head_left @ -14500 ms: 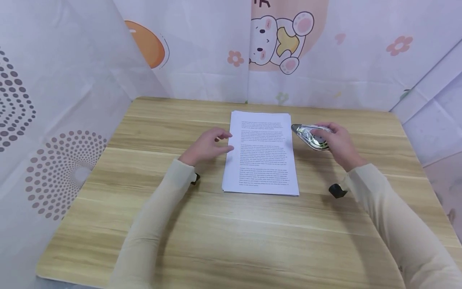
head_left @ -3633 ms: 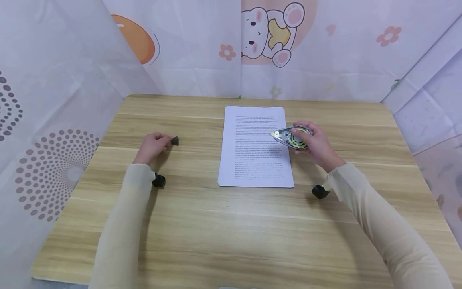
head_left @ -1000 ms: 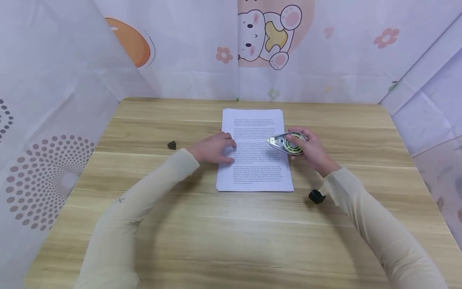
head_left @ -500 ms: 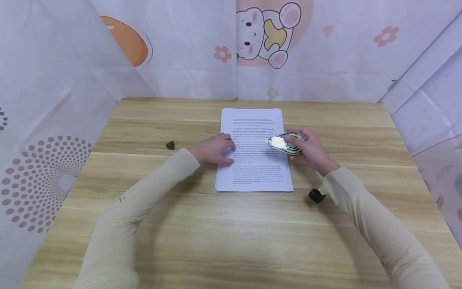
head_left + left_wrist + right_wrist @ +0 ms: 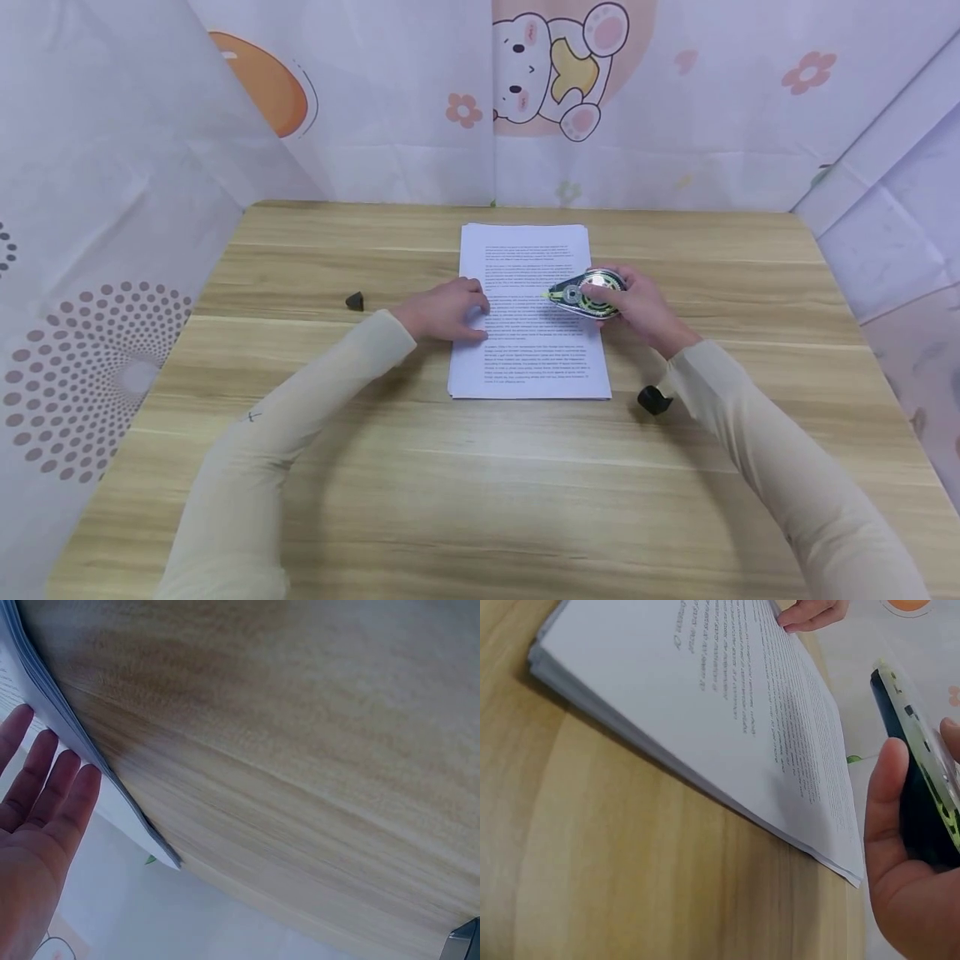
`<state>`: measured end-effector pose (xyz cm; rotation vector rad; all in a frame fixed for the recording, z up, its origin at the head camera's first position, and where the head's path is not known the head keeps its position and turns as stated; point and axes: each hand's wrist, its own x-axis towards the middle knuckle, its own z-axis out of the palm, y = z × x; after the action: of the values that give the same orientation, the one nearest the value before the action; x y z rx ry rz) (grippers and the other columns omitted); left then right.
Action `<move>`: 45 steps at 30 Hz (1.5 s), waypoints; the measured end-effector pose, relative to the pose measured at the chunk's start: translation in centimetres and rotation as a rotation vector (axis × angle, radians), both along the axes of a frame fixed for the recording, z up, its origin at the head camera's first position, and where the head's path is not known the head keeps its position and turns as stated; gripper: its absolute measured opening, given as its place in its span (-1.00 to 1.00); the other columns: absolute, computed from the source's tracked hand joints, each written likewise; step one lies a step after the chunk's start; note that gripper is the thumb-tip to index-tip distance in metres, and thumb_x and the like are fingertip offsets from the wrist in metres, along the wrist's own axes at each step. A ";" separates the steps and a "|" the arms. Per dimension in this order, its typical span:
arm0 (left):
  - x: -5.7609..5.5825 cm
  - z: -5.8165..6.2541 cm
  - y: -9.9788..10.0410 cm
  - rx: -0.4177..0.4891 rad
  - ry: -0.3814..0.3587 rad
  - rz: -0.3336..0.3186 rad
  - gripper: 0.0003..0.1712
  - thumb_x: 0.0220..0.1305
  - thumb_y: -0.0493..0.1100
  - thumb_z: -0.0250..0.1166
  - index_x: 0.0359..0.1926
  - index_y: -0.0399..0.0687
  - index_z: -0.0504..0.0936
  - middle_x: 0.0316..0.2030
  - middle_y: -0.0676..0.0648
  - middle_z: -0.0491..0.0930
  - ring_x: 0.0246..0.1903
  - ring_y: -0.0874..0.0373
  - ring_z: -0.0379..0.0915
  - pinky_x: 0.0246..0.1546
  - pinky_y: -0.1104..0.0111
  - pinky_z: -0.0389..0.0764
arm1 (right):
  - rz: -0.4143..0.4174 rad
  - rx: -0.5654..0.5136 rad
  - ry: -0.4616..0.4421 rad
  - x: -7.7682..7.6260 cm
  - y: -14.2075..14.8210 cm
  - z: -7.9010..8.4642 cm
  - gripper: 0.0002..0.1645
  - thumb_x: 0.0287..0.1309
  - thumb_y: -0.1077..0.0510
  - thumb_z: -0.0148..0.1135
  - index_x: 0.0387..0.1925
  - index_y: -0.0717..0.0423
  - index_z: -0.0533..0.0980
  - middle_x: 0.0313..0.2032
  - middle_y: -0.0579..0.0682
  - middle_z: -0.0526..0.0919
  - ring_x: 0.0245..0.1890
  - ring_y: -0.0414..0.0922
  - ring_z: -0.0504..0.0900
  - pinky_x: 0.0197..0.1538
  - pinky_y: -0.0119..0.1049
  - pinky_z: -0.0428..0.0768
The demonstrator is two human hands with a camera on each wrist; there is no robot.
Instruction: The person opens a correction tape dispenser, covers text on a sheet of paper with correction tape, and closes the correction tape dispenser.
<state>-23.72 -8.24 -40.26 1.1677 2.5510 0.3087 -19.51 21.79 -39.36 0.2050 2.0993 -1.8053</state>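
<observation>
My right hand (image 5: 645, 310) grips a correction tape dispenser (image 5: 573, 295), a clear teardrop body with a yellow-green wheel and tip. Its tip points left, over the printed page; in the right wrist view the dispenser (image 5: 930, 776) sits between thumb and fingers, raised off the paper. A stack of printed sheets (image 5: 528, 390) lies at the middle of the table. My left hand (image 5: 444, 310) rests at the stack's left edge, thumb and fingers apart. The left wrist view has those fingertips touching the sheets (image 5: 112, 802). Left of that hand lies a small dark cap (image 5: 355, 301).
The wooden table (image 5: 450, 500) extends around the stack. Behind it hangs a printed curtain (image 5: 390, 108), meeting the back edge. A black wrist-worn piece (image 5: 654, 400) hangs under the right sleeve, close to the stack's lower right corner.
The dark cap has come off the dispenser's tip and lies on the table. My left hand has moved from it to the sheets. Lately, my right hand has shifted the dispenser slightly left.
</observation>
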 end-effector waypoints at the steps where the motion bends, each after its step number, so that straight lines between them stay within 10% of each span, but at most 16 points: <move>1: 0.0 0.0 0.0 -0.001 -0.003 0.001 -0.53 0.07 0.06 0.32 -0.07 -0.15 0.61 -0.08 -0.12 0.49 -0.05 0.02 0.35 0.08 0.24 0.39 | 0.005 0.010 -0.003 0.0 0.0 0.0 -0.29 0.14 0.06 0.26 0.28 0.14 0.24 0.01 0.04 0.44 -0.34 -0.24 0.55 -0.34 -0.34 0.60; 17: -0.1 -0.2 0.2 -0.024 -0.008 0.020 -0.54 0.08 0.07 0.30 -0.07 -0.11 0.60 -0.07 -0.08 0.47 -0.06 0.05 0.33 0.05 0.26 0.40 | 0.048 0.141 0.034 -0.5 -0.6 0.5 -0.36 0.12 0.01 0.27 0.23 -0.03 0.30 0.17 0.07 0.33 0.01 -0.06 0.43 -0.06 -0.22 0.59; 45: -0.1 0.2 0.7 -0.091 -0.018 0.041 -0.51 0.07 0.08 0.30 -0.04 -0.10 0.57 -0.04 -0.07 0.45 -0.06 0.06 0.31 0.08 0.26 0.38 | 0.117 0.401 0.094 -1.8 -1.8 0.2 -0.41 -0.05 -0.15 0.38 0.03 -0.07 0.45 0.02 -0.01 0.52 -0.11 -0.10 0.47 -0.16 -0.29 0.49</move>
<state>-23.86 -7.58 -40.04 1.0757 2.5478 0.2088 -21.32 20.02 -39.20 0.0967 2.4683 -1.3375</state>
